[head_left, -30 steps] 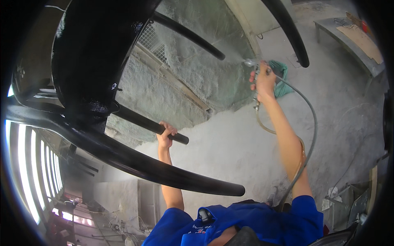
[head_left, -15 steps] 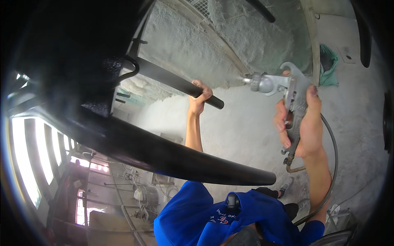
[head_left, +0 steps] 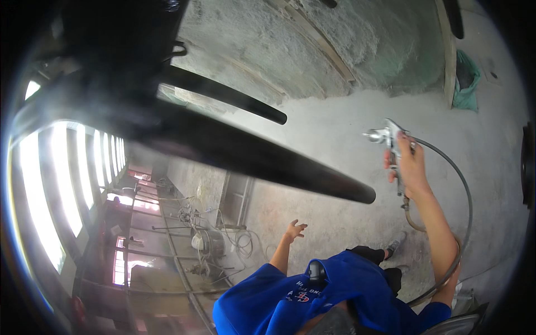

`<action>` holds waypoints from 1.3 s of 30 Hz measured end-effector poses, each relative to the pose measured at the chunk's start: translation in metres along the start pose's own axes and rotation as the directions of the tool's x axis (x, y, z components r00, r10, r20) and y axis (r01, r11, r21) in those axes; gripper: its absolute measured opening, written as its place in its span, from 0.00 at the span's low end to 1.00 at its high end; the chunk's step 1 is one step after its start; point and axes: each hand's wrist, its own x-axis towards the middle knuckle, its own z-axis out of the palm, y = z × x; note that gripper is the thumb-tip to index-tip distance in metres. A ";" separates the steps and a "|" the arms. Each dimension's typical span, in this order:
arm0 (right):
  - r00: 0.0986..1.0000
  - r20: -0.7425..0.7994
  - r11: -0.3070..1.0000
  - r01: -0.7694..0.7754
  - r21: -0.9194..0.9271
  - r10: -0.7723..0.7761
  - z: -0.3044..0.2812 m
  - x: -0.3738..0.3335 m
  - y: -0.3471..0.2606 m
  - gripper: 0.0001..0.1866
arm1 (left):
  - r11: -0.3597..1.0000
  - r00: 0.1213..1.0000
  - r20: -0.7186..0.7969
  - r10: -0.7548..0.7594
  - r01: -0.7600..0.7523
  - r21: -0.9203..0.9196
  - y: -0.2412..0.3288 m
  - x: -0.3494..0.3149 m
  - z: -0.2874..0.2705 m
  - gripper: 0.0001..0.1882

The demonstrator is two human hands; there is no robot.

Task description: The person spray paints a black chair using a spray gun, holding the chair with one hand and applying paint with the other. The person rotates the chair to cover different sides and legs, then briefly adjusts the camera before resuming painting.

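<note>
My right hand (head_left: 413, 167) is wrapped round the grip of a silver spray gun (head_left: 381, 134), whose nozzle points left. A dark hose (head_left: 468, 190) runs from the gun's handle and curves back along my right forearm. My left hand (head_left: 295, 230) is empty, its fingers apart, low and near my body. Above it, touching nothing of mine, a long black tapered leg (head_left: 268, 162) stretches rightward from a large dark body at the upper left. A second, thinner-looking black leg (head_left: 234, 99) lies beyond the first, its rounded end free.
Fuzzy, dust-coated sheeting (head_left: 385, 50) covers the far side. A green sack (head_left: 468, 92) sits at the far right. Machinery with tangled hoses (head_left: 209, 243) stands at the lower left, near bright slatted openings (head_left: 61, 184). More dark pieces (head_left: 455, 19) show along the right rim.
My left hand has let go of the far black leg and come back toward my body. The spray gun has drawn away from the legs, and the black piece has shifted in view.
</note>
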 end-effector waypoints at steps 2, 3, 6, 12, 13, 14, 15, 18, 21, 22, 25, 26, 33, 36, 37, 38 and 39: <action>0.995 -0.099 1.000 0.009 0.019 -0.008 -0.019 -0.021 -0.021 0.23 | 0.988 1.000 -0.005 -0.001 0.000 -0.152 0.016 -0.002 -0.008 0.47; 0.995 -0.053 0.984 0.091 0.152 -0.083 -0.029 -0.038 -0.034 0.26 | 0.992 1.000 -0.022 -0.001 -0.002 -0.128 0.025 0.003 -0.013 0.45; 0.968 0.027 0.798 0.191 0.572 -0.251 -0.052 -0.103 -0.075 0.32 | 0.989 0.998 -0.044 0.052 -0.058 -0.133 0.053 0.029 -0.038 0.39; 0.952 0.050 0.756 0.206 0.621 -0.301 -0.053 -0.177 -0.086 0.33 | 0.661 0.953 -0.116 0.281 -0.280 -0.696 0.207 0.081 -0.081 0.33; 0.980 -0.012 0.784 0.166 0.598 -0.198 -0.055 -0.180 -0.078 0.32 | 0.574 0.919 -0.108 0.379 -0.324 -0.752 0.240 0.077 -0.084 0.36; 0.987 -0.025 0.805 0.145 0.576 -0.160 -0.056 -0.180 -0.066 0.31 | 0.485 0.895 -0.124 0.429 -0.344 -0.804 0.269 0.069 -0.085 0.38; 0.985 0.008 0.821 0.140 0.553 -0.173 -0.059 -0.179 -0.053 0.31 | 0.407 0.871 -0.074 0.485 -0.300 -0.863 0.299 0.057 -0.087 0.40; 0.973 -0.229 0.905 0.104 0.413 -0.007 -0.079 -0.193 -0.007 0.26 | 0.221 0.774 0.029 0.632 -0.145 -0.964 0.357 0.009 -0.076 0.45; 0.829 -0.558 0.951 0.144 0.275 0.036 -0.088 -0.227 0.041 0.25 | 0.145 0.561 0.143 0.816 0.041 -0.989 0.372 -0.042 -0.063 0.49; 0.789 -0.614 0.948 0.216 0.235 -0.027 -0.086 -0.234 0.051 0.25 | 0.135 0.514 0.176 0.840 0.117 -0.984 0.374 -0.056 -0.058 0.49; 0.643 -0.732 0.897 0.430 0.104 -0.224 -0.063 -0.266 0.059 0.26 | 0.162 0.396 0.215 0.893 0.163 -0.973 0.356 -0.090 -0.051 0.51; 0.629 -0.712 0.848 0.523 0.091 -0.311 -0.044 -0.283 0.058 0.26 | 0.183 0.393 0.246 0.886 0.192 -0.964 0.350 -0.099 -0.050 0.51; 0.439 -0.504 0.307 0.894 0.326 -0.744 0.133 -0.311 0.027 0.30 | 0.464 0.231 0.520 0.822 0.257 -0.848 0.321 -0.162 -0.066 0.55; 0.252 -0.616 0.304 0.953 0.021 -0.747 0.172 -0.287 0.028 0.27 | 0.574 0.120 0.630 0.767 0.309 -0.758 0.319 -0.190 -0.076 0.55; 0.229 -0.695 0.325 0.946 -0.008 -0.682 0.181 -0.281 0.035 0.26 | 0.593 0.135 0.658 0.741 0.327 -0.736 0.318 -0.198 -0.079 0.55; 0.226 -0.746 0.364 0.931 -0.023 -0.626 0.181 -0.275 0.043 0.24 | 0.608 0.133 0.671 0.730 0.323 -0.726 0.318 -0.207 -0.081 0.54; 0.208 -0.786 0.397 0.916 -0.051 -0.582 0.181 -0.269 0.052 0.23 | 0.618 0.127 0.682 0.720 0.329 -0.714 0.318 -0.213 -0.082 0.54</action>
